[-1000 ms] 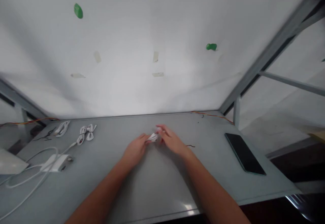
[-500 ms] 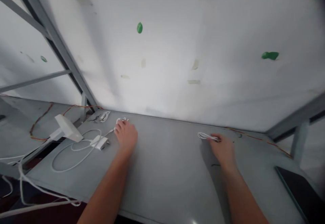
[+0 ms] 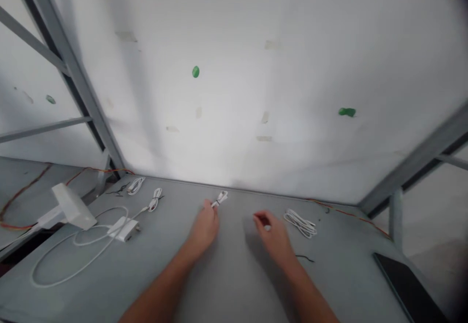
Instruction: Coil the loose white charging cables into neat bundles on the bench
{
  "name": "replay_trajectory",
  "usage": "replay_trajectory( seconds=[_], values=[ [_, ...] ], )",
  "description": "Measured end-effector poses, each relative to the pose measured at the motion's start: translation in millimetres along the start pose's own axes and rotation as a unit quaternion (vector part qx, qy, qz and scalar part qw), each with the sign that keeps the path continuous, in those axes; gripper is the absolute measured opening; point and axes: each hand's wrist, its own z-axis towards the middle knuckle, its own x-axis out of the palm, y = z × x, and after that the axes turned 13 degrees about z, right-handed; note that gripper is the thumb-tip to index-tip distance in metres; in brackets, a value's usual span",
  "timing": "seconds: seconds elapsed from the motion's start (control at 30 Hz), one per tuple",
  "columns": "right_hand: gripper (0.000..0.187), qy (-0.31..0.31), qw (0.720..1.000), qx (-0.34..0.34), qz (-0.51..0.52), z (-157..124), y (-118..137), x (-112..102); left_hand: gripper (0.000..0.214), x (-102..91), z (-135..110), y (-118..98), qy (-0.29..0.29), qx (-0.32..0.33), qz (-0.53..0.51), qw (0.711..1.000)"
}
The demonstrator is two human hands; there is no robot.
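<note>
My left hand [image 3: 204, 225] is closed on a small coiled white cable [image 3: 221, 198] with a dark tie round its middle, held over the grey tabletop. To its right, my right hand [image 3: 273, 237] hovers with curled fingers, thumb and index close together; whatever may lie inside them is too small to make out. Just beyond that hand a loosely coiled white cable [image 3: 300, 223] rests on the table, without a visible tie. A short black twist tie [image 3: 304, 258] lies near my right wrist.
At left are a tied white cable [image 3: 155, 199], another coiled cable [image 3: 136, 186], black ties [image 3: 119, 191] and a white adapter [image 3: 124, 229] with its cord. A white block-shaped device [image 3: 74, 207] stands by the table's left edge. A dark flat device [image 3: 407, 286] lies at right.
My right hand has let go of the coiled white cable and moved left. My left hand has picked up a tied cable and moved right, towards the middle. The camera view has shifted.
</note>
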Motion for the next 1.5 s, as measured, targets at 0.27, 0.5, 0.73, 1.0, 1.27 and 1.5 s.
replay_trajectory(
  seconds=[0.27, 0.5, 0.73, 1.0, 1.27, 1.5],
  values=[
    [0.018, 0.023, 0.992, -0.056, 0.106, -10.7, 8.3, 35.0, 0.013, 30.3, -34.8, -16.1, 0.084, 0.087, -0.168, 0.978],
    [0.014, 0.013, 0.996, -0.059, 0.065, -6.9, 13.8, 22.5, 0.018, 19.7, -34.2, -28.3, 0.089, 0.115, -0.196, 0.970],
    [0.011, 0.024, 0.992, -0.027, 0.123, -7.7, 15.5, 28.2, 0.047, 16.6, -25.9, -30.5, 0.165, 0.013, -0.374, 0.913],
    [0.014, 0.046, 0.993, -0.055, 0.096, -11.8, 24.9, 28.2, 0.024, 12.2, -30.3, -32.8, 0.359, -0.139, -0.529, 0.757],
    [0.017, 0.076, 0.990, -0.119, 0.017, -14.5, 21.6, 26.3, 0.018, -3.6, -28.1, -31.0, 0.504, -0.165, -0.440, 0.725],
    [0.014, -0.039, 0.996, -0.083, -0.019, 1.8, 22.6, -23.5, 0.031, 3.7, -27.2, -23.8, 0.357, -0.160, -0.390, 0.833]
  ],
)
